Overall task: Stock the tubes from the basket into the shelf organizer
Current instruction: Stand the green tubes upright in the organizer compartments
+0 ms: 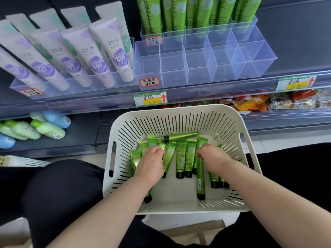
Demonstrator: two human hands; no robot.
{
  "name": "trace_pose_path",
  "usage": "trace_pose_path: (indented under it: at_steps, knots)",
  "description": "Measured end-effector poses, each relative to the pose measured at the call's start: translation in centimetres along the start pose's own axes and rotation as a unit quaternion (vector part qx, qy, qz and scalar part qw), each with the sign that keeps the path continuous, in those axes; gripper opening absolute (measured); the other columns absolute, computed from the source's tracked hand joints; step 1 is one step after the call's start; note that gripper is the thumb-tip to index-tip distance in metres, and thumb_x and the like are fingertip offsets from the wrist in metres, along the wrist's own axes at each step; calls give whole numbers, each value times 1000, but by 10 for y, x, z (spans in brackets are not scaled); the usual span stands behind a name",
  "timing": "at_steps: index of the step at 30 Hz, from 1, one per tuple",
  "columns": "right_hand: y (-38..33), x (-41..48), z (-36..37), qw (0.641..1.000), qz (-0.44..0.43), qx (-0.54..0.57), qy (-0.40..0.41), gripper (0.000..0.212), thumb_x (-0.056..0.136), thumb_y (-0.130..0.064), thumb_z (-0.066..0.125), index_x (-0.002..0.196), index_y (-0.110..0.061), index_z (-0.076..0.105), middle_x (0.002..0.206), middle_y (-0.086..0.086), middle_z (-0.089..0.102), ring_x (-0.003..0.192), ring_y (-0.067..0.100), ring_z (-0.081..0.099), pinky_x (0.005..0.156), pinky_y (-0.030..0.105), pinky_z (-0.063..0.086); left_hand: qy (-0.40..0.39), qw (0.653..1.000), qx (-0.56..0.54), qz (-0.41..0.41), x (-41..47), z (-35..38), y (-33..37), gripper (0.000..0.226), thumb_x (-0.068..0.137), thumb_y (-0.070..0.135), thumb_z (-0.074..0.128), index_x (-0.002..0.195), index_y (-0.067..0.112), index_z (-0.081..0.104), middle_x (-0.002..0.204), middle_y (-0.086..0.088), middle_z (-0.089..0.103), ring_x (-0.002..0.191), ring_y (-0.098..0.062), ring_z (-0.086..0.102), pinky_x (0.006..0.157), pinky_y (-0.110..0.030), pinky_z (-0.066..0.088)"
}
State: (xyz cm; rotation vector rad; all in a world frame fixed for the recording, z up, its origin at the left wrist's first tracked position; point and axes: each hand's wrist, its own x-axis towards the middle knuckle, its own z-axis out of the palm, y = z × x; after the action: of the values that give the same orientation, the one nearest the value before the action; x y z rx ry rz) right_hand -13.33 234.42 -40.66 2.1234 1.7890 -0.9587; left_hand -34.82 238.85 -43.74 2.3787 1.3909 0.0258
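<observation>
1. The clear organizer (pixel 197 68) stands on the shelf, far from us. Its farthest row holds the stocked tubes (pixel 202 13), green and upright.
2. The nearer rows of compartments show nothing inside, so we judge most of the filling is left to do.
3. The basket (pixel 179 109) sits near us, below the shelf edge. About a dozen green tubes (pixel 180 158) lie loose on its floor, most with their black caps toward us and one lying crosswise at the far side.
4. Our left hand (pixel 152 163) is down in the left of the pile, fingers curled round tubes there.
5. Our right hand (pixel 215 158) is down in the right of the pile, fingers and thumb curled onto tubes too.
6. No tube is lifted clear of the basket, so we take this as the picking-up step, with the whole basketful left to place.
</observation>
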Motion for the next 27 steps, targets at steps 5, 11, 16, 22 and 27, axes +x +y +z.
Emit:
trace_pose_path:
  at_steps: [5,11,16,22,27]
  knots:
    - [2,2,-3,998,15,-60,16,28,87,-3,57,113,-12,62,115,8,54,105,29,56,89,39,52,-51,999,2,-15,14,4,9,42,91,0,50,131,14,53,133,0,52,126,-18,42,105,-28,37]
    - [8,-6,-19,999,-10,52,8,16,92,-23,57,107,-18,61,105,3,60,86,17,57,72,29,49,-159,986,8,-42,46,15,36,46,83,-11,47,124,9,57,119,-12,60,109,-29,57,87,-41,50]
    - [16,-10,-31,997,-5,43,69,21,92,-10,53,109,-19,62,88,-2,59,71,15,55,57,23,43,-217,972,45,-80,55,42,61,68,85,-1,55,146,6,28,140,-15,42,124,-32,46,100,-37,43]
    - [23,-10,-45,991,-2,30,129,22,90,-9,53,102,-23,65,99,2,61,88,27,59,68,31,46,-225,973,29,-31,36,55,69,59,78,3,62,132,7,38,122,-12,50,113,-28,49,92,-34,46]
    - [19,-3,-40,989,-15,31,142,24,90,-10,54,104,-24,66,100,2,61,89,27,60,67,29,42,-213,974,-23,-79,32,57,79,48,79,-1,55,123,9,41,102,-7,58,93,-26,57,72,-35,50]
